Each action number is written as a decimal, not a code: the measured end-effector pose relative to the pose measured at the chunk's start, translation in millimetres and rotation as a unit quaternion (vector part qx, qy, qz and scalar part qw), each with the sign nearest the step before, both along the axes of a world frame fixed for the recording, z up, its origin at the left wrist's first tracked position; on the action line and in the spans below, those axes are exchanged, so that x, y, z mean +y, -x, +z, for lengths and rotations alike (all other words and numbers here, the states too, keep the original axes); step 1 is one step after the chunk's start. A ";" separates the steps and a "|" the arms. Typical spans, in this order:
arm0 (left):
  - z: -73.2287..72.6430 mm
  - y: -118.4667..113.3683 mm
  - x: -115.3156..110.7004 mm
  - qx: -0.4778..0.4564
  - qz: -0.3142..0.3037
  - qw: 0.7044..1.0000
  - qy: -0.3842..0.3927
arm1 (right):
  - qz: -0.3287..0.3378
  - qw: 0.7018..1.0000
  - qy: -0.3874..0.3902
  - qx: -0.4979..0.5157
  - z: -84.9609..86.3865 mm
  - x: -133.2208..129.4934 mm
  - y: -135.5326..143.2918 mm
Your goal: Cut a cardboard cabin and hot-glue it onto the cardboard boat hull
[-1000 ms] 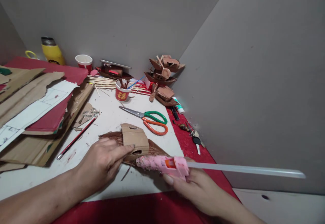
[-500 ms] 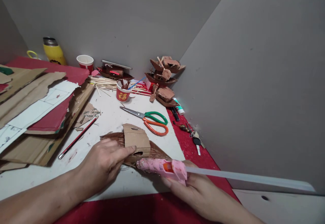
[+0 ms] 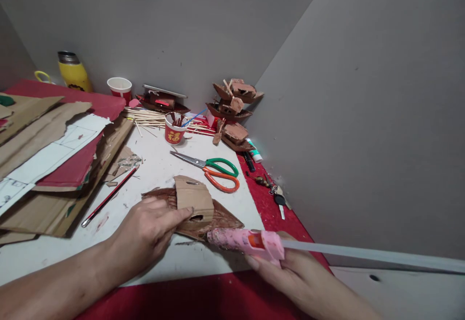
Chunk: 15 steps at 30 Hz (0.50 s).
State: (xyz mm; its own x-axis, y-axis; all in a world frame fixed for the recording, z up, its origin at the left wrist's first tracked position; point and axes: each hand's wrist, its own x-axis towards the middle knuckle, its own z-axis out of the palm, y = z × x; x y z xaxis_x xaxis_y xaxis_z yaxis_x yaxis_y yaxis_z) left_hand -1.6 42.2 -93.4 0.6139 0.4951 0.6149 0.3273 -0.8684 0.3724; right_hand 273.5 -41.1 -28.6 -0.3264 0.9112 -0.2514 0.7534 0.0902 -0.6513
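My left hand (image 3: 148,223) grips a small brown model boat (image 3: 227,216), its index finger pressed on the curved cardboard roof (image 3: 198,196). An oval hole shows in the roof near that fingertip. A pink glue gun (image 3: 243,240) is held in my right hand (image 3: 290,266), with a long translucent glue stick (image 3: 363,253) out of its back. The gun's nozzle is at the near edge of the boat, just right of the roof. The handle and some right fingers are hidden.
Scissors (image 3: 209,166) lie open behind the boat. Cardboard sheets (image 3: 47,208) and a red pencil (image 3: 109,198) are at the left. Behind stand a cup with brown sticks (image 3: 174,133), more model boats (image 3: 236,138) and a yellow bottle (image 3: 74,74). Keys (image 3: 279,200) lie at the right.
The glue gun in my right hand has moved to the right along the boat's near edge, away from the roof. My left hand stays on the boat.
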 end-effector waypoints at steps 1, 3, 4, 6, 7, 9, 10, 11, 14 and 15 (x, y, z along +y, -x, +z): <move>-0.2 0.0 -0.2 0.001 0.002 1.000 -0.002 | 0.003 1.000 0.009 0.002 -2.4 0.9 0.5; -0.9 0.2 -0.6 0.005 0.005 1.000 -0.004 | 0.016 1.000 0.004 0.012 -5.3 4.7 4.1; -1.3 0.2 -0.6 0.007 0.006 1.000 -0.005 | 0.025 0.999 -0.009 0.017 -5.7 7.5 7.3; -2.2 0.3 -0.4 0.011 0.005 1.000 -0.006 | 0.045 0.998 -0.034 0.029 -4.8 13.7 15.4; -2.6 0.3 -0.2 0.011 0.005 1.000 -0.006 | 0.050 0.997 -0.039 0.037 -4.0 16.8 19.7; -3.0 0.4 -0.1 0.011 0.004 1.000 -0.006 | 0.048 0.997 -0.032 0.052 -2.4 21.9 27.2; -3.0 0.4 -0.1 0.011 0.004 1.000 -0.006 | 0.045 0.997 -0.025 0.060 -1.7 23.6 29.8; -3.0 0.5 -0.2 0.010 0.004 1.000 -0.007 | 0.044 0.997 -0.016 0.067 -1.2 24.7 31.5; -2.9 0.2 -0.6 0.007 0.004 1.000 -0.009 | 0.049 0.997 0.012 0.062 0.1 23.5 29.2; -3.0 -0.1 -0.7 0.004 0.002 1.000 -0.010 | 0.052 0.997 0.020 0.050 0.6 21.5 26.0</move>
State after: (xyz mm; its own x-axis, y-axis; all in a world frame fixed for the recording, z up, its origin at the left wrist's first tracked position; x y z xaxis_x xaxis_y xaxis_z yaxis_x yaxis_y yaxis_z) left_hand -1.6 41.5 -96.4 0.6165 0.4854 0.6199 0.3341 -0.8742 0.3522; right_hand 247.5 -19.6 -28.0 -0.4445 0.8608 -0.2478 0.6721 0.1376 -0.7276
